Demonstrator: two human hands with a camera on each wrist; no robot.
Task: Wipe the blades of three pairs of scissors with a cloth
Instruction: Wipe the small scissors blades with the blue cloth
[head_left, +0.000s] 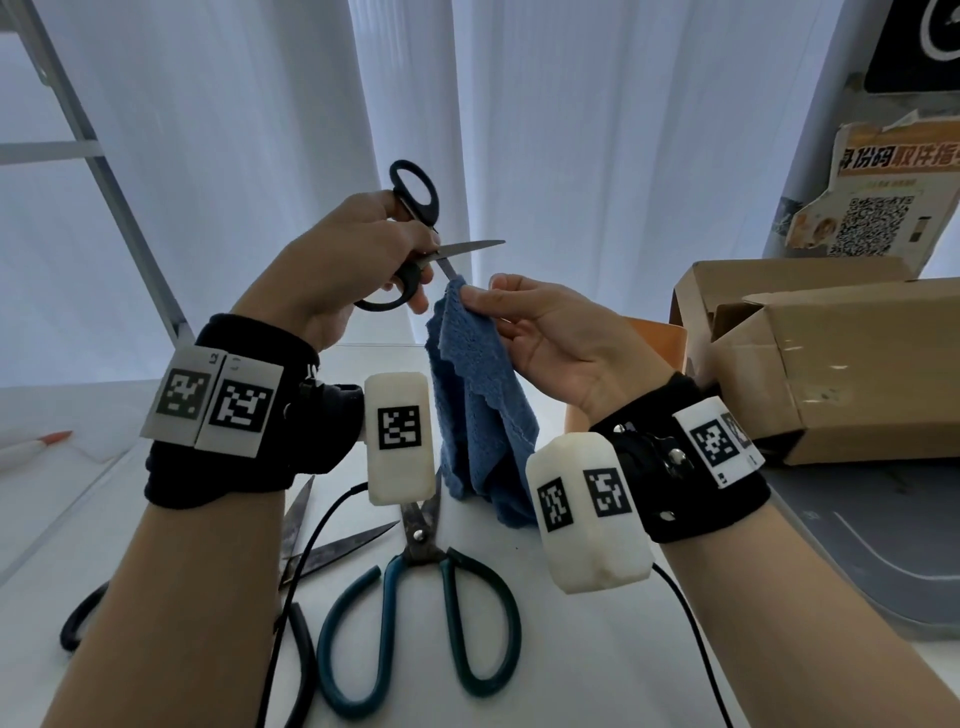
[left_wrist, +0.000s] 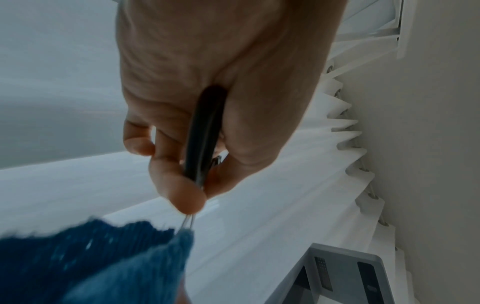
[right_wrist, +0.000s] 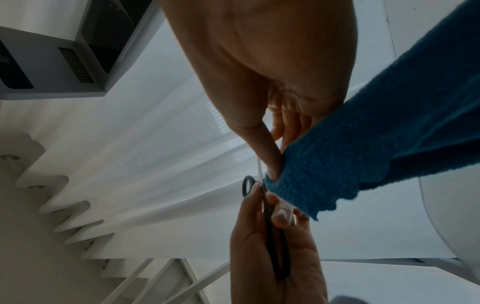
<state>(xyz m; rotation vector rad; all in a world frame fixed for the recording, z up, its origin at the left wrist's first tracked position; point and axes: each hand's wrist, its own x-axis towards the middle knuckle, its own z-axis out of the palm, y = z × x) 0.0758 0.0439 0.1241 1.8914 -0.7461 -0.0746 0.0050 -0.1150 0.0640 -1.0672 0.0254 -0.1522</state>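
A: Here, what does each hand hold?

B: Centre frame, the left hand (head_left: 345, 260) grips the black-handled scissors (head_left: 415, 236), blades spread apart. The right hand (head_left: 550, 332) pinches the blue cloth (head_left: 478, 395) round the lower blade; the rest of the cloth hangs down to the surface (head_left: 571, 649).

A: And the other pairs?

B: Lower centre, the teal-handled scissors (head_left: 421, 597) lie flat, blades together, pointing to the cloth. Lower left, the dark-handled scissors (head_left: 317, 540) lie with blades apart, partly hidden by the left forearm. At the right edge stands a cardboard box (head_left: 831, 364).
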